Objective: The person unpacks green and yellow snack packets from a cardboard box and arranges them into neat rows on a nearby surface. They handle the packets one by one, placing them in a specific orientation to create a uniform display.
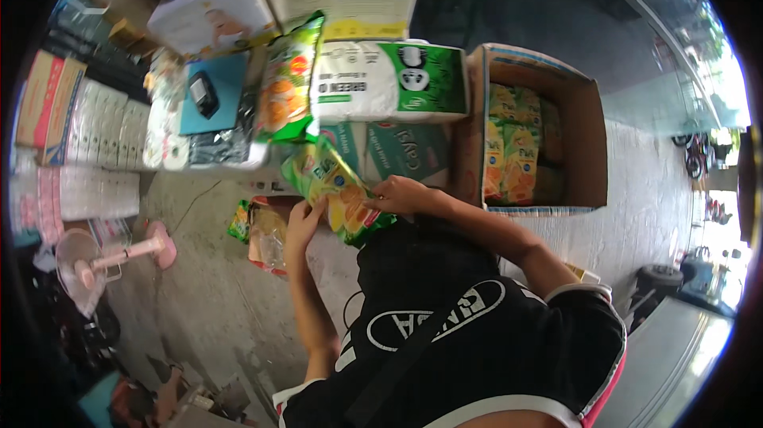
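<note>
My right hand pinches the right side of a green and yellow snack packet with cookie pictures on it. On the packet's lower left edge, my left hand grips with thumb and fingers. The packet lies tilted in front of my body, above the floor. Just beyond it, a larger green snack bag leans against a white and green tissue pack. An open cardboard box stands to the right, with several similar green packets inside.
Beneath the tissue pack is a teal carton. A blue pad carrying a black device lies at left. On the floor are an opened red-edged bag and a small green packet. A pink fan stands far left.
</note>
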Tool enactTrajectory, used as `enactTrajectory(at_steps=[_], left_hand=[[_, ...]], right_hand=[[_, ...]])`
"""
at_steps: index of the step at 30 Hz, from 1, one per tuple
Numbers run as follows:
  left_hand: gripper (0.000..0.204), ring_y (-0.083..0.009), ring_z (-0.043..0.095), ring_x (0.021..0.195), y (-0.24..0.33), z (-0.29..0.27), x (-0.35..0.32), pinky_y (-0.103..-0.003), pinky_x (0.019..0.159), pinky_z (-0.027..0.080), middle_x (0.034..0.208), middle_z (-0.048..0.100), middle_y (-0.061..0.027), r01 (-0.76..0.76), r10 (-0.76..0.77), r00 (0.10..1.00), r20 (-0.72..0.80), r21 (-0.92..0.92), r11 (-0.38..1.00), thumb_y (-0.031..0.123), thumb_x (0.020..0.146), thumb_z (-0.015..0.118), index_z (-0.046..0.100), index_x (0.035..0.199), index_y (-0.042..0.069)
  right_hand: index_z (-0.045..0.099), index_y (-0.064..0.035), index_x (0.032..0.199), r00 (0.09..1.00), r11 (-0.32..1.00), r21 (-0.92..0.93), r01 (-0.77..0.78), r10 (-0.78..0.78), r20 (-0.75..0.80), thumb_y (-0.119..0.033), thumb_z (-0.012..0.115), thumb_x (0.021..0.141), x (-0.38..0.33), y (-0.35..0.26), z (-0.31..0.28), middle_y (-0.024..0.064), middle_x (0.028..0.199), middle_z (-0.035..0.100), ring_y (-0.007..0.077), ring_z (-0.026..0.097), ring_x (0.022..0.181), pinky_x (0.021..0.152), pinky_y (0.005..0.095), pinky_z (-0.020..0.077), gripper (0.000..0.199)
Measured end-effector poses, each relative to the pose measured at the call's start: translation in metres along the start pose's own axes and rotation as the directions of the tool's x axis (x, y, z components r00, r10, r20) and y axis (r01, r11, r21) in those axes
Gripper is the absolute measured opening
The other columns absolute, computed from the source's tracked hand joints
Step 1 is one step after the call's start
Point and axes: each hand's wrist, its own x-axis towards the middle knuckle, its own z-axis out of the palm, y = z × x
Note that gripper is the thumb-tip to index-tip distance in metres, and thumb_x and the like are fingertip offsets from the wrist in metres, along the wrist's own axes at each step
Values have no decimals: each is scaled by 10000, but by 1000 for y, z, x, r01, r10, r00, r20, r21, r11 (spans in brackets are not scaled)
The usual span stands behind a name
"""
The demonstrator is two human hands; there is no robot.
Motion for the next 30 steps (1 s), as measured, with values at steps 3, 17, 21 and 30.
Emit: enactTrajectory(at_steps=[3, 17, 21, 30], left_hand=[[479, -112, 518, 536, 91, 16, -16, -268, 498, 379, 560, 559, -59, 120, -183, 961, 210, 279, 953, 404, 862, 536, 594, 658, -25], [454, -353, 489, 464, 280, 249, 14, -383, 447, 357, 500, 445, -204, -601, 327, 712, 621, 300, 741, 333, 857, 572, 524, 610, -44], [409, -382, 511, 536, 281, 341, 39, -417, 482, 366, 569, 487, -227, -692, 372, 585, 721, 204, 692, 283, 903, 492, 531, 652, -37], [355, -342, 597, 678, 225, 487, 82, -436, 634, 478, 675, 596, -197, -731, -72, 569, 819, 544, 412, 297, 923, 408, 636, 844, 36]], right_hand=[[607, -17, 783, 974, 976, -21, 216, -217, -70, -382, 487, 846, -42, 16, -33, 200, 650, 573, 362, 575, 633, 586, 434, 468, 390], [590, -19, 646, 937, 931, 182, -316, 337, -97, -413, 517, 848, -311, 89, -165, 173, 599, 558, 349, 551, 571, 551, 421, 437, 449], [576, -16, 608, 843, 890, 175, -422, 456, -285, -439, 536, 838, -365, 141, -160, 164, 578, 543, 347, 544, 569, 554, 412, 436, 484], [675, -49, 877, 699, 683, 284, -673, 713, -60, -435, 624, 705, -363, 316, -73, 171, 889, 648, 293, 634, 792, 679, 386, 487, 426]])
